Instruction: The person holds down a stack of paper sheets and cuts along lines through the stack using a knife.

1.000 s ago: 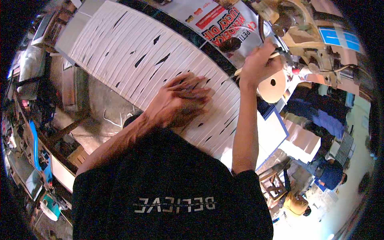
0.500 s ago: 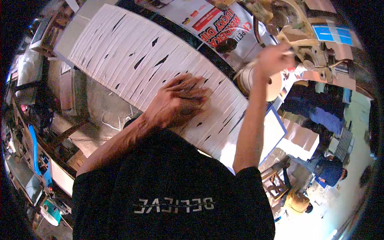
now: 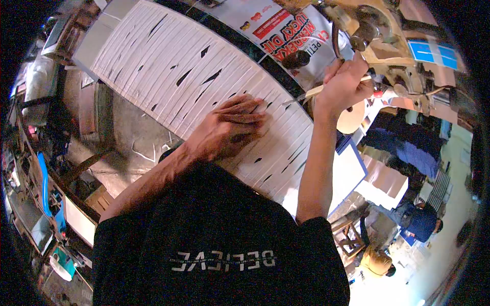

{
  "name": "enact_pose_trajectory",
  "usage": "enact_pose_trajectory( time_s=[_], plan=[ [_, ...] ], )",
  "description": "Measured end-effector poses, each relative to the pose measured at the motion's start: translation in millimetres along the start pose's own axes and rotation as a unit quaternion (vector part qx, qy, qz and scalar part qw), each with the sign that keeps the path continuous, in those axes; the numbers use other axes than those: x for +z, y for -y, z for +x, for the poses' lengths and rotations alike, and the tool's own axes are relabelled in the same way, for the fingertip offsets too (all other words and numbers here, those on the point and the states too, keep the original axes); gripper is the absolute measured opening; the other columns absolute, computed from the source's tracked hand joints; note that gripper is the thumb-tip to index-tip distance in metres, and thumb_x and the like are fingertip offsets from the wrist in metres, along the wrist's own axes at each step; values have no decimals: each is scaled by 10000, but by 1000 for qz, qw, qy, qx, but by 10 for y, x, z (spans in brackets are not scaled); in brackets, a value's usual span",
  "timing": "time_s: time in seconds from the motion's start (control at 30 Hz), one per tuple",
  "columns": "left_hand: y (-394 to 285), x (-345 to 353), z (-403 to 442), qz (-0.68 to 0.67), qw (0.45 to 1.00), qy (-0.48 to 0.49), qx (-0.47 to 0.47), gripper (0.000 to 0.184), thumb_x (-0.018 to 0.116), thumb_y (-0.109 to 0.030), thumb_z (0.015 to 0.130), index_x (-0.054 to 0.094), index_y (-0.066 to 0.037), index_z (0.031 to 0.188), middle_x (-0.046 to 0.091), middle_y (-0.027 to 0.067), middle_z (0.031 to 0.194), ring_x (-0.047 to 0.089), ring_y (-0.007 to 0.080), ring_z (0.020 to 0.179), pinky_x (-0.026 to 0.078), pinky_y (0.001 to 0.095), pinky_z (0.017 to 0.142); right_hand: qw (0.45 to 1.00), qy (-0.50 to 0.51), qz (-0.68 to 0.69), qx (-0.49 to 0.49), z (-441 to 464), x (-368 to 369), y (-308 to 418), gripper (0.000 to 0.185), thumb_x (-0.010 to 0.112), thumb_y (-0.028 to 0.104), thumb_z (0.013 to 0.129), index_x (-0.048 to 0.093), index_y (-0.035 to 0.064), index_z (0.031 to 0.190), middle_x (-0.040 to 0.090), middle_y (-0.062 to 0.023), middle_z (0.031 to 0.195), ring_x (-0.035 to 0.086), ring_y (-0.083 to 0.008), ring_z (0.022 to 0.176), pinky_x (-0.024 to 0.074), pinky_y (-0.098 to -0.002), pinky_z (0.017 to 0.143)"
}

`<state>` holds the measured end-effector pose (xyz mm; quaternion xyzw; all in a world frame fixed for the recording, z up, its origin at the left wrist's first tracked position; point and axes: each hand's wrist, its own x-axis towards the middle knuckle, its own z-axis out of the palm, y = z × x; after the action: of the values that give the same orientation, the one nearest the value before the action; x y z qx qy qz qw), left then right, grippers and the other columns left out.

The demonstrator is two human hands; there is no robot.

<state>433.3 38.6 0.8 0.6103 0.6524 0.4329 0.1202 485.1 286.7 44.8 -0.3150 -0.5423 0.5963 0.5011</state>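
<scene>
White, ribbed material, broken by dark slits [image 3: 183,80], covers the long panel [image 3: 168,56] that lies aslant before the person, from the upper left down to the front of the black shirt [image 3: 219,229]. Its far long edge runs beside a black strip [image 3: 229,38], with a printed banner [image 3: 286,30] beyond; its near edge borders the floor [image 3: 130,122] at left, then passes under the left forearm and meets the shirt.

The left hand [image 3: 232,125] lies on the panel, well inside both long edges, its fingers bent and drawn together; whether they pinch anything underneath I cannot tell. Toward the upper left, the ribbed surface stretches a long way past this hand.

The right hand [image 3: 344,86] is raised by the far edge, fingers closed round a slim tool [image 3: 313,93] with a pale handle. The tool's thin tip points back over that edge toward the panel; whether it touches, I cannot tell. The hands are apart, with ribbed surface showing between them. Close behind the right wrist stands a tan disc [image 3: 352,121], and a blue-edged white board [image 3: 349,176] sits just beside the right forearm, limiting room on that side.
</scene>
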Motion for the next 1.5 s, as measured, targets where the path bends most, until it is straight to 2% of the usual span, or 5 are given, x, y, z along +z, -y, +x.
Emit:
enact_pose_trajectory(
  time_s=[0.1,0.5,0.6,0.67,1.5],
  plan=[
    [-1,-18,15,-3,1000,0,-1,167,707,-174,842,757,-147,999,693,44,1237,537,282,1320,369,453,1162,984,-51,-120,-123,24,116,-19,471,556,183,964,342,97,554,324,10,481,321,-112,361,252,-294,373],
    [-51,-19,32,-11,1000,10,-5,182,696,-187,857,743,-138,1026,698,44,1237,567,272,1292,390,455,1141,917,-16,-312,-248,-13,179,-271,329,595,183,937,607,-34,690,503,-37,570,464,-143,505,383,-339,481],
    [-93,39,12,-528,793,-89,-291,193,715,-165,839,739,-107,1021,707,59,1215,576,285,1280,402,469,1129,949,-84,-165,-256,71,178,12,337,597,208,945,515,18,680,473,-31,592,428,-143,470,361,-325,445],
    [38,29,-13,-32,999,-8,-12,203,710,-153,842,745,-92,1032,704,84,1219,572,292,1285,384,470,1147,979,-38,-40,-197,-8,310,456,371,593,214,953,426,67,657,427,-20,589,388,-134,435,331,-300,406],
    [62,23,-34,-281,943,-109,-144,285,717,5,712,764,-89,977,723,96,1152,611,300,1237,403,466,1149,995,-5,-53,-88,-164,427,176,487,587,256,924,323,111,541,308,8,485,345,-125,382,281,-282,386]
  ],
)
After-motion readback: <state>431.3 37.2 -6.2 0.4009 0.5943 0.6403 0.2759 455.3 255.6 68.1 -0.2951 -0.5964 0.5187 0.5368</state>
